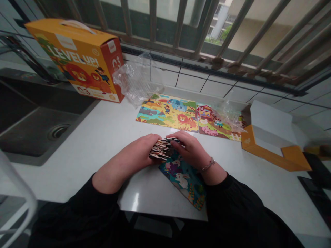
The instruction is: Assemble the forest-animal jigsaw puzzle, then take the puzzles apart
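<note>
Head view: I have both hands together at the centre, clamped on a stack of thin pieces (160, 150).
My left hand (146, 147) wraps the stack's 9 o'clock side, and my right hand (190, 148) pinches its 2 o'clock corner with thumb and fingers; a blue-green rabbit sheet (182, 177) lies at 5 o'clock of it, partly under the right hand. On the white bench (98, 144), I see a safari picture board (168, 112) at 12 o'clock and a farm picture board (217, 122) at 2, clear film over part of it. A crumpled plastic bag (137, 79) sits at 11, beside the upright orange box (80, 65) towards 10. An open orange carton (261, 149) rests at 3; the sink (33, 120) is at 9.
</note>
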A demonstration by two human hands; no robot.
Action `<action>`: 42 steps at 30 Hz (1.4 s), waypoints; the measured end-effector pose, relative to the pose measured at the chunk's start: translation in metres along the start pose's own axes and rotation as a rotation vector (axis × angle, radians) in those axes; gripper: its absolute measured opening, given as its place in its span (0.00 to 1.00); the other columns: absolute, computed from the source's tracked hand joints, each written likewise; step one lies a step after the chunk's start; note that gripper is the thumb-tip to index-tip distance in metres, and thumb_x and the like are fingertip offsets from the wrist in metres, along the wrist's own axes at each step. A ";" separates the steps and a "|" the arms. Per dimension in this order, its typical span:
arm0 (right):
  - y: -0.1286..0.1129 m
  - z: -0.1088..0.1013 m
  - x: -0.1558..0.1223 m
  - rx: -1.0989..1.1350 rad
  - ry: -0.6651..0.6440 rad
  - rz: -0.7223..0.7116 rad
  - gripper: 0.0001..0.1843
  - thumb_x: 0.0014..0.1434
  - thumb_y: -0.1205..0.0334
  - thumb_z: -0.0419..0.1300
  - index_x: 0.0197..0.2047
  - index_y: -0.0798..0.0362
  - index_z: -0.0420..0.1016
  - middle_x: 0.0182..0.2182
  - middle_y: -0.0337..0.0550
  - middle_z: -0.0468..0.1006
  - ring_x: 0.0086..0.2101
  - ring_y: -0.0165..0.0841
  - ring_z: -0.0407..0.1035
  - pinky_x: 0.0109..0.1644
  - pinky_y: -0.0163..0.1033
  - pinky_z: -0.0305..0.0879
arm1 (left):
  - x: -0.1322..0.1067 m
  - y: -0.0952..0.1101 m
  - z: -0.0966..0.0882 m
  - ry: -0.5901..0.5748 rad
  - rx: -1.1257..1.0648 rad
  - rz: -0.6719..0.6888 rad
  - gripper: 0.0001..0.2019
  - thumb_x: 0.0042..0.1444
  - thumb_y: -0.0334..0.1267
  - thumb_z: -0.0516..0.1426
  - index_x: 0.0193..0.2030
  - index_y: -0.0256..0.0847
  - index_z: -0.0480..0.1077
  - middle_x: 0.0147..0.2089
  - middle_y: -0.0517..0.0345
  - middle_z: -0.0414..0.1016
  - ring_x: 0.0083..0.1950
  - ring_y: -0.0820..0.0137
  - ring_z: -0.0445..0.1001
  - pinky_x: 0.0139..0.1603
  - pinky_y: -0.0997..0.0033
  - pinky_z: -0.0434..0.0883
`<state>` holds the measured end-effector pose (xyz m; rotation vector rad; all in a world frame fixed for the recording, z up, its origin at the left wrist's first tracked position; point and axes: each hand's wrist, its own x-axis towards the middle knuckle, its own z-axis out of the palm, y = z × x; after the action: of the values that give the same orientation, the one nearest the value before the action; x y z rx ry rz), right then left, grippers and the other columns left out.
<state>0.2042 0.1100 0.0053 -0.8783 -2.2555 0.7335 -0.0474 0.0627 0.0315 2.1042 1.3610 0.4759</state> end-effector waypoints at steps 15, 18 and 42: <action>-0.006 0.007 -0.002 0.163 -0.084 -0.087 0.22 0.82 0.56 0.48 0.72 0.46 0.71 0.60 0.52 0.77 0.61 0.42 0.72 0.68 0.53 0.70 | 0.000 -0.002 0.004 0.056 -0.075 0.087 0.28 0.60 0.37 0.67 0.67 0.47 0.70 0.65 0.46 0.77 0.64 0.54 0.77 0.68 0.51 0.73; -0.004 0.006 -0.002 0.085 0.015 -0.044 0.18 0.80 0.59 0.51 0.65 0.48 0.75 0.53 0.52 0.80 0.54 0.42 0.75 0.62 0.52 0.73 | -0.003 0.003 0.000 0.036 0.003 -0.002 0.22 0.59 0.40 0.68 0.59 0.44 0.72 0.57 0.46 0.76 0.57 0.53 0.78 0.59 0.52 0.76; -0.009 -0.004 -0.001 -0.032 0.081 0.098 0.11 0.73 0.60 0.62 0.52 0.47 0.85 0.47 0.45 0.90 0.45 0.39 0.83 0.53 0.47 0.80 | 0.000 0.004 -0.003 0.042 0.122 0.010 0.18 0.60 0.44 0.67 0.54 0.43 0.74 0.54 0.47 0.79 0.54 0.53 0.77 0.56 0.55 0.74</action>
<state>0.2041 0.1052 0.0136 -1.0221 -2.1705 0.6944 -0.0463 0.0628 0.0361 2.2118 1.4363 0.4540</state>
